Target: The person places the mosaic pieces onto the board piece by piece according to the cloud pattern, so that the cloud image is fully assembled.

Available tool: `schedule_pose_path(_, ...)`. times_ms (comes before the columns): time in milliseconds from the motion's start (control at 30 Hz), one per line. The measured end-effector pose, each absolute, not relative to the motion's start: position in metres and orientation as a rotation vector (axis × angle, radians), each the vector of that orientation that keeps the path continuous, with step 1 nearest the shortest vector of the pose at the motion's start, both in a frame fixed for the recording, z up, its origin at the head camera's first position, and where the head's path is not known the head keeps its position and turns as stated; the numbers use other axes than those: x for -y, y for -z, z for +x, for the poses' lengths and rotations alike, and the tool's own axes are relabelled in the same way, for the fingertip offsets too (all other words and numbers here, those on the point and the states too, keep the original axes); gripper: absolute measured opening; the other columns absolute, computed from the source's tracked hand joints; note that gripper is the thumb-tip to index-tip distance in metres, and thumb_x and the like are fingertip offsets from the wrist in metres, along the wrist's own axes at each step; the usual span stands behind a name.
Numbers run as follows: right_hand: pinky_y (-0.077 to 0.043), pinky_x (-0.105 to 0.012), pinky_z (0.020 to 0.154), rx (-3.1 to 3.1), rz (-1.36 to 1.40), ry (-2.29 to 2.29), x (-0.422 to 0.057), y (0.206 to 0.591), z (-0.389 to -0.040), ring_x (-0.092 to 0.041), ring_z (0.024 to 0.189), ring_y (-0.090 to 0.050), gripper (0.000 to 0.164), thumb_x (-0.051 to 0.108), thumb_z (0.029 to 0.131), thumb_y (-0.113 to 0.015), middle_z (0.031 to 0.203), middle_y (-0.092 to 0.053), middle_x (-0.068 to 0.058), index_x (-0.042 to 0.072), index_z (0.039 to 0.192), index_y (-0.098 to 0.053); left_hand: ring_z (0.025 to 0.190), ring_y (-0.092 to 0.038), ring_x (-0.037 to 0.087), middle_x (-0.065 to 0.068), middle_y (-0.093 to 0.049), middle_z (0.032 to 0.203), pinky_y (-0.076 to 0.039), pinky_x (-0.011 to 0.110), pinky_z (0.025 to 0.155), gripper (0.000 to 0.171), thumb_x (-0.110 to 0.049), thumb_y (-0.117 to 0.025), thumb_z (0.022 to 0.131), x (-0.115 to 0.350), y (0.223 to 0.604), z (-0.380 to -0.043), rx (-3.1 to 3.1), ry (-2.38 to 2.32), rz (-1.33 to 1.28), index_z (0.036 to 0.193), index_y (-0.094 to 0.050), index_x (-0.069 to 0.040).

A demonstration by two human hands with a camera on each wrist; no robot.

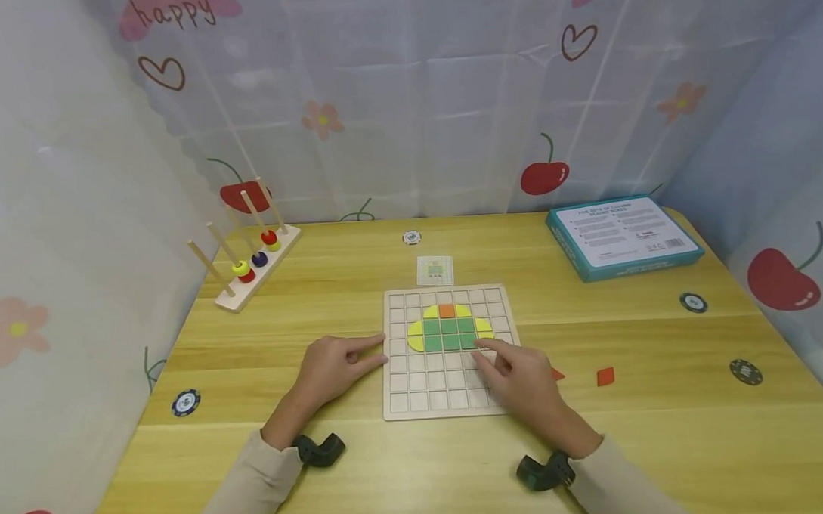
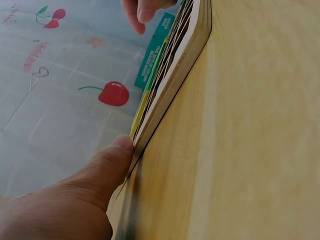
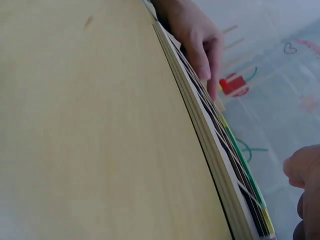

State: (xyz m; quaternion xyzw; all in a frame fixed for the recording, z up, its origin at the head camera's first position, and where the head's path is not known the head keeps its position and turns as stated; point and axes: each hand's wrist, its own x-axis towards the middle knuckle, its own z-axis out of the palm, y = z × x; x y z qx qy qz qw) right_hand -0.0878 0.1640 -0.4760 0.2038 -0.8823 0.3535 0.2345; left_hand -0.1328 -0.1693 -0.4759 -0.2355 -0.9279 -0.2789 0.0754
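Note:
A square wooden grid board (image 1: 430, 400) lies on the table with a pattern of tiles in its upper half. Green square tiles (image 1: 449, 327) form two rows, an orange square tile (image 1: 447, 311) tops them, and yellow rounded tiles (image 1: 415, 343) flank both sides. My left hand (image 1: 334, 369) touches the board's left edge with thumb and index finger. Over the board's right part is my right hand (image 1: 525, 378), its index fingertip right at the lower right green tile and its thumb just below. No piece shows between these fingers.
Two red pieces (image 1: 605, 376) lie right of the board, one partly behind the right hand. A pattern card (image 1: 435, 270) sits beyond the board. A peg stand with beads (image 1: 262, 266) is back left, a teal box (image 1: 625, 236) back right. Several poker chips (image 1: 186, 402) are scattered about.

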Motion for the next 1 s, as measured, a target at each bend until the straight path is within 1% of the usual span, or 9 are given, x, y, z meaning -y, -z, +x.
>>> schedule_pose_path(167,-0.027,-0.022,0.046,2.69,0.44,-1.001,-0.205,0.467,-0.074,0.0,0.049,-0.028,0.018,0.02,0.09,-0.081,0.054,-0.033,0.017,0.016,0.107,-0.08,0.049,-0.025,0.0,-0.016,-0.036,0.052,-0.025,0.024,0.049,0.039,-0.049,-0.077,0.089,0.169,0.474,-0.132,2.794,0.835,-0.696,0.123,-0.077,-0.03)
schedule_pose_path(300,-0.032,-0.025,0.047,2.88,0.298,-1.052,-0.238,0.457,-0.064,-0.005,0.049,-0.034,0.021,0.032,0.095,-0.075,0.056,-0.038,0.011,0.023,0.113,-0.078,0.049,-0.026,0.0,-0.016,-0.036,0.053,-0.025,0.024,0.05,0.039,-0.049,-0.078,0.089,0.168,0.474,-0.132,2.802,0.84,-0.687,0.123,-0.077,-0.03)
schedule_pose_path(400,-0.036,-0.027,0.048,2.891,0.218,-1.088,-0.26,0.451,-0.06,-0.008,0.051,-0.039,0.024,0.035,0.097,-0.073,0.059,-0.043,0.008,0.022,0.116,-0.077,0.049,-0.026,0.0,-0.016,-0.036,0.052,-0.025,0.024,0.049,0.04,-0.05,-0.078,0.089,0.168,0.475,-0.132,2.8,0.841,-0.685,0.123,-0.077,-0.03)
schedule_pose_path(533,-0.035,-0.027,0.048,2.889,0.175,-1.039,-0.284,0.449,-0.055,-0.009,0.052,-0.04,0.024,0.033,0.097,-0.074,0.06,-0.043,0.007,0.02,0.116,-0.077,0.049,-0.025,0.0,-0.017,-0.036,0.052,-0.025,0.024,0.049,0.04,-0.051,-0.077,0.089,0.168,0.478,-0.132,2.797,0.842,-0.689,0.123,-0.076,-0.031)
schedule_pose_path(667,-0.033,-0.026,0.047,2.927,0.151,-1.0,-0.301,0.447,-0.051,-0.008,0.051,-0.039,0.022,0.031,0.095,-0.075,0.058,-0.043,0.008,0.021,0.114,-0.078,0.049,-0.025,0.0,-0.016,-0.035,0.052,-0.025,0.024,0.049,0.04,-0.051,-0.077,0.089,0.168,0.479,-0.132,2.795,0.843,-0.69,0.124,-0.076,-0.031)
schedule_pose_path(733,-0.034,-0.026,0.048,2.954,0.17,-0.972,-0.305,0.446,-0.05,-0.008,0.053,-0.041,0.02,0.029,0.095,-0.076,0.059,-0.045,0.009,0.02,0.113,-0.079,0.049,-0.025,0.0,-0.016,-0.036,0.052,-0.024,0.024,0.049,0.04,-0.051,-0.077,0.089,0.168,0.478,-0.132,2.797,0.839,-0.684,0.123,-0.076,-0.032)
schedule_pose_path(900,-0.038,-0.026,0.054,3.035,0.229,-0.921,-0.305,0.444,-0.052,-0.007,0.062,-0.047,0.023,0.022,0.094,-0.077,0.07,-0.055,0.009,0.015,0.115,-0.079,0.049,-0.025,0.0,-0.016,-0.036,0.052,-0.024,0.024,0.049,0.039,-0.051,-0.076,0.09,0.169,0.476,-0.132,2.816,0.831,-0.671,0.124,-0.076,-0.033)
schedule_pose_path(1000,-0.038,-0.026,0.053,3.065,0.232,-0.928,-0.304,0.444,-0.053,-0.008,0.062,-0.047,0.026,0.02,0.093,-0.078,0.07,-0.054,0.008,0.014,0.118,-0.078,0.049,-0.025,0.0,-0.016,-0.036,0.052,-0.025,0.024,0.049,0.039,-0.052,-0.075,0.09,0.169,0.475,-0.133,2.832,0.829,-0.666,0.125,-0.075,-0.033)
